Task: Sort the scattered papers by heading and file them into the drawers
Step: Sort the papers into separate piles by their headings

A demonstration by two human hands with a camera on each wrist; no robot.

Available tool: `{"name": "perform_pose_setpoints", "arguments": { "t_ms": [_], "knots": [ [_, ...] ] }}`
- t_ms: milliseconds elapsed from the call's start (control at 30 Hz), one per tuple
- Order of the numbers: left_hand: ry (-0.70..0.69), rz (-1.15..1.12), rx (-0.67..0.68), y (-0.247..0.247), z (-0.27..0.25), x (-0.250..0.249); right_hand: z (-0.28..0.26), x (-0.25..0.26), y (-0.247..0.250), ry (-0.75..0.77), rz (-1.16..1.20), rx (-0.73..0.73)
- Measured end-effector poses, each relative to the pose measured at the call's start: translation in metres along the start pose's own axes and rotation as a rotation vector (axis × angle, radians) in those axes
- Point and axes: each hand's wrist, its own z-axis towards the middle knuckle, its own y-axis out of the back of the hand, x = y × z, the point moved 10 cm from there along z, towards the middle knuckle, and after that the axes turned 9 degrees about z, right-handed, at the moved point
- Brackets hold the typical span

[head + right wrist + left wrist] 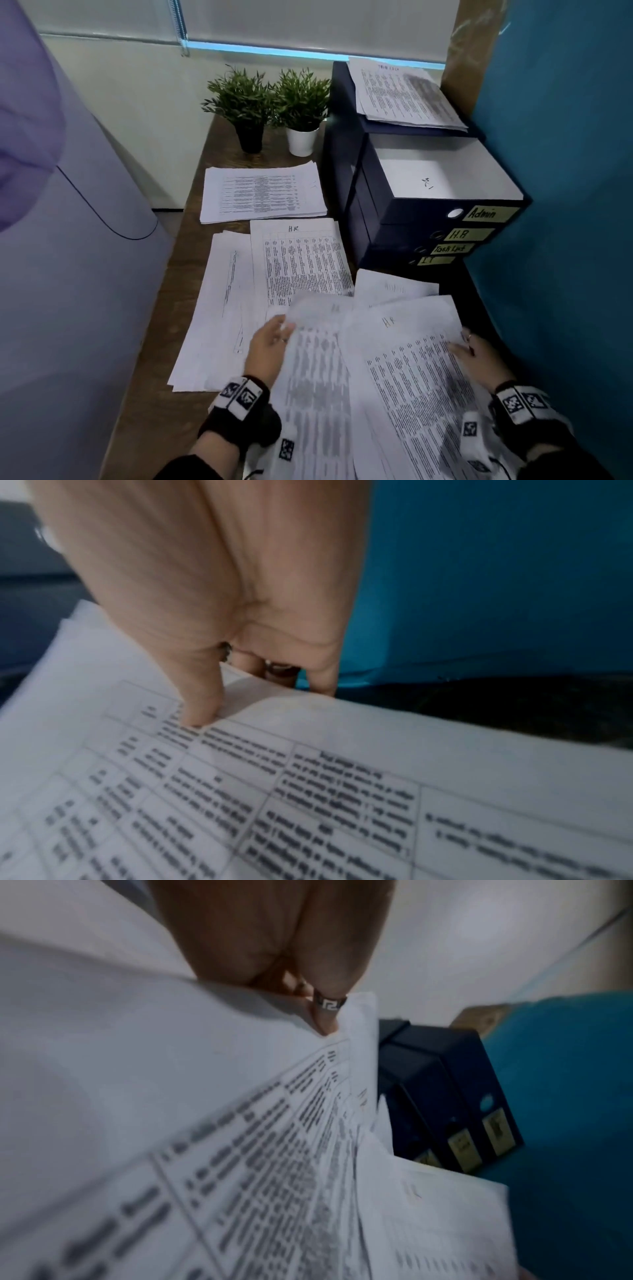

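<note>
Papers all over the table, both my hands on them. My left hand lifts a printed sheet by its far edge; left wrist view shows my fingers curled behind that edge, ring on one, sheet blurred. My right hand holds the sheet headed "HR" at its right edge: thumb pressed on the printed face, other fingers tucked under the edge, so clamped on it. Both held sheets overlap near the front of the table.

Sorted so far, going away from me: a loose fan of sheets on the left, a pile with "HR" written on top just beside it, then a squared stack lying sideways further back. One more sheet sticks out from under the held ones, touching the foot of the drawers.

Dark blue drawer unit stands on the right side against the teal partition. Labels top to bottom: Admin, H.R, Task List, IT. Top drawer is pulled out, white inside, a small scribble on what lies in it. Another paper stack rests on top of the unit.

Two potted plants at the back edge, one black pot, one white, touching each other's leaves.
</note>
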Motion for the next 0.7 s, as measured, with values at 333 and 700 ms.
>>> {"name": "perform_pose_setpoints", "arguments": {
  "t_ms": [333,700],
  "knots": [
    [-0.213,-0.098,-0.29,0.122,0.011,-0.099,-0.045,0.1,0.005,0.242,0.201,0.094],
    [-0.055,-0.338,-0.031,0.114,0.037,-0.103,-0.053,0.214,-0.121,0.308,0.615,0.271]
  ]
}}
